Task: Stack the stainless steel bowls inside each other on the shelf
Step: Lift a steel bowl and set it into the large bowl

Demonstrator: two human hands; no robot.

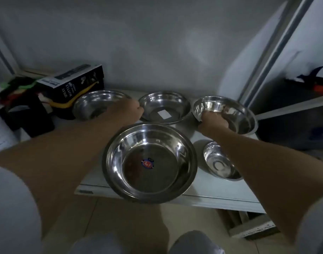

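Five stainless steel bowls sit on a white shelf (212, 191). The largest bowl (149, 162), with a red and blue sticker, is at the front centre. A small bowl (216, 162) is at the front right. Along the back stand a left bowl (92, 103), a middle bowl (166, 105) with a white label, and a right bowl (228, 112). My left hand (131, 110) is closed at the middle bowl's left rim and covers the left bowl's right edge. My right hand (213, 121) grips the near rim of the right bowl, which is tilted.
A black spray bottle box (72, 83) and a yellow-handled tool (72, 101) lie at the back left among dark clutter. A grey wall closes the back. A metal upright (270, 57) and a second shelf holding a bag (310, 85) stand to the right. Tiled floor lies below.
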